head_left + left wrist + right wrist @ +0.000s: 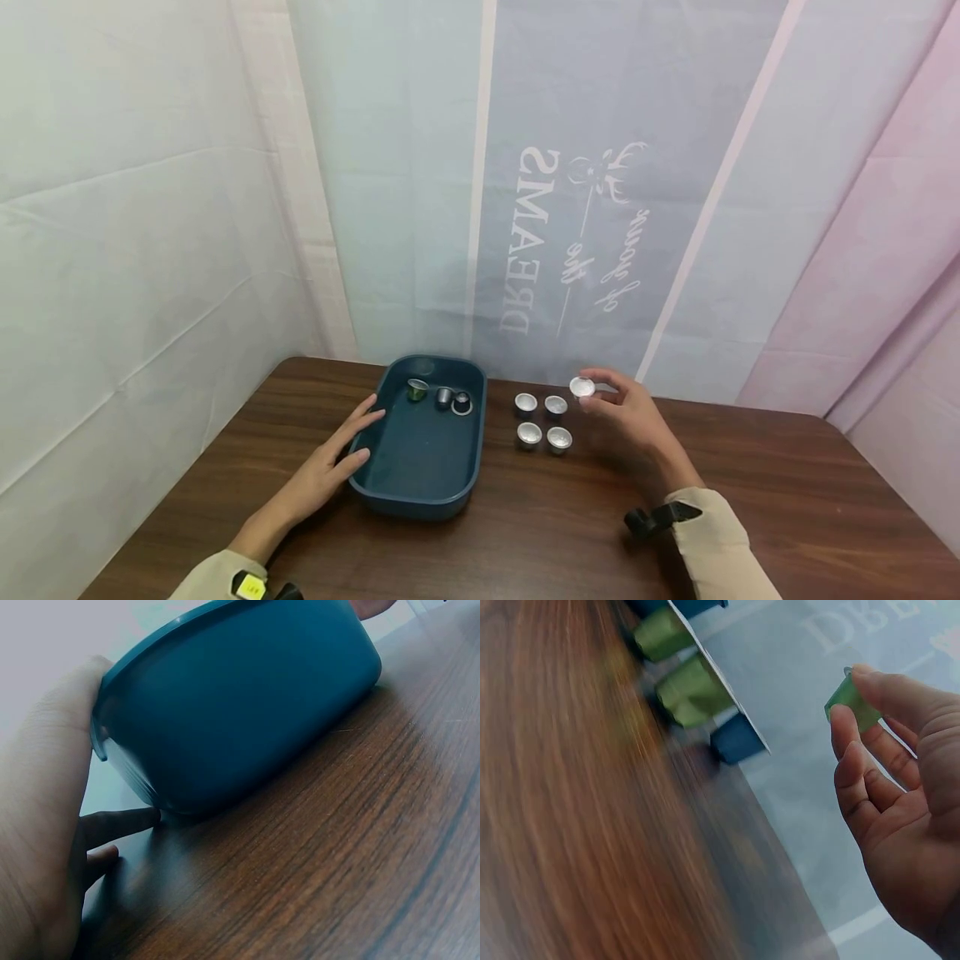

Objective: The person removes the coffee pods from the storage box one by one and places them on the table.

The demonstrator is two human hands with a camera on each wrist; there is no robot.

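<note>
My right hand [626, 412] pinches a green coffee capsule [845, 703] between thumb and fingers. Its silver lid [582, 387] faces up in the head view, just above the table and right of several other capsules. Those stand lid up in two short rows, among them a green capsule [697, 690] and a blue capsule [736, 740]. At the left, my left hand [326, 467] touches the side of a blue tray [423, 458], fingers extended along its rim. Inside the tray's far end lie a green capsule [417, 391] and two dark capsules, one [444, 399] beside the other [462, 405].
A brown wood-grain table [555, 533] carries everything. Behind its far edge hangs a pale curtain [405, 183] with mirrored lettering. Another light cloth [135, 250] closes off the left side.
</note>
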